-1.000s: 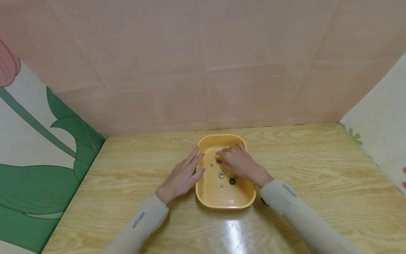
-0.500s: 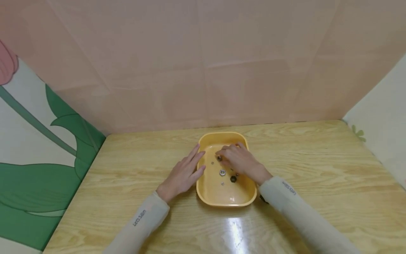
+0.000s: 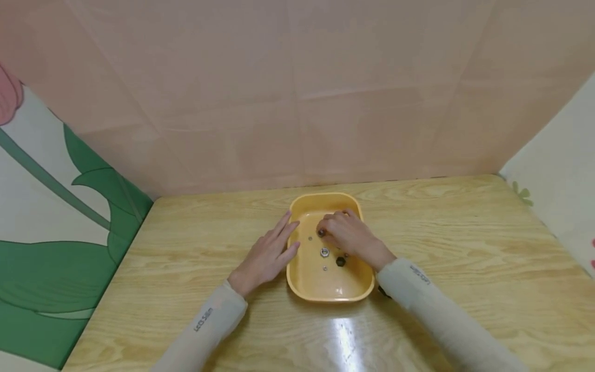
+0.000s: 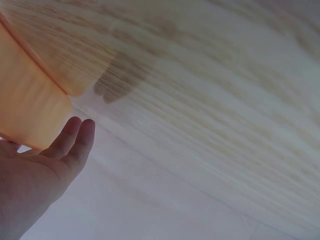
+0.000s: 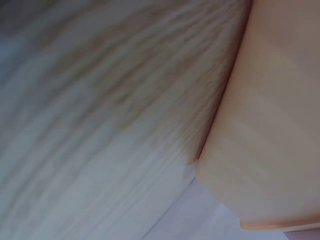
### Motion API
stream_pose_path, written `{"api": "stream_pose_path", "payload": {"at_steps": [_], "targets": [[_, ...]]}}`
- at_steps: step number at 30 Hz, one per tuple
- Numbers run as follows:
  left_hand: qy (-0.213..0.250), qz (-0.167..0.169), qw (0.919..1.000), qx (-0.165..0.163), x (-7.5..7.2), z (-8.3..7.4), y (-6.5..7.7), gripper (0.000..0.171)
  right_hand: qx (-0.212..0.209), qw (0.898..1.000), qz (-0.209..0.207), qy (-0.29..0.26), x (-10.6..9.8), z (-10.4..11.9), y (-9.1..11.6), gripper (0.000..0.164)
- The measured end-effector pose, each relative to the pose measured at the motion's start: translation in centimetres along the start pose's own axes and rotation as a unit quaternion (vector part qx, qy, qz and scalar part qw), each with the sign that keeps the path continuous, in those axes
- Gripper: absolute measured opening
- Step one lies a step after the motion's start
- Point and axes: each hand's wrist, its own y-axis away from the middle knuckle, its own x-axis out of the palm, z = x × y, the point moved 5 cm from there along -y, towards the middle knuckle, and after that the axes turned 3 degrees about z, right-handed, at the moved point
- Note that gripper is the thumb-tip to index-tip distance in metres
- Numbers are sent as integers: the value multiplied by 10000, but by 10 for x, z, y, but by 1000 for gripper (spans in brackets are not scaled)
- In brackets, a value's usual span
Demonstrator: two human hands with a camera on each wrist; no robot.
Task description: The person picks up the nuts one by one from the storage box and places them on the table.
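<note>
A yellow plastic tray (image 3: 331,298) stands on the table with several loose nuts in it. My left hand (image 3: 265,254) lies along its left side, fingers straight and spread, with the fingertips at the rim; the left wrist view shows the fingers (image 4: 82,142) beside the tray's outer wall. My right hand (image 3: 349,235) reaches over the right rim into the tray, and its thumb and index finger pinch a small dark nut (image 3: 321,233). Nearer me lie a silver nut (image 3: 325,252) and a black hex nut (image 3: 341,261). The right wrist view shows only the tray's wall (image 5: 265,125) and the table.
Two tiny metal pieces lie on the tray floor, one a small nut (image 3: 325,268). A black object (image 3: 384,292) shows partly from under the right sleeve. The wood-grain table (image 3: 209,222) meets a pink backdrop (image 3: 232,129) behind the tray.
My right index finger and thumb have drawn together on the small dark nut. The left hand has stayed at the tray's left rim.
</note>
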Motion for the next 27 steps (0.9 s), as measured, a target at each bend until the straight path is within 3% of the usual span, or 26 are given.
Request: {"api": "stream_pose_path", "payload": {"at_steps": [17,27], "targets": [[-25,-43,10000,4,0,0,-1,59,-315,9991,-238,-125,-1,2,-2,8],[-111,-43,9999,30,0,-1,1,59,-811,9935,-791,-85,-3,4,-1,11]]}}
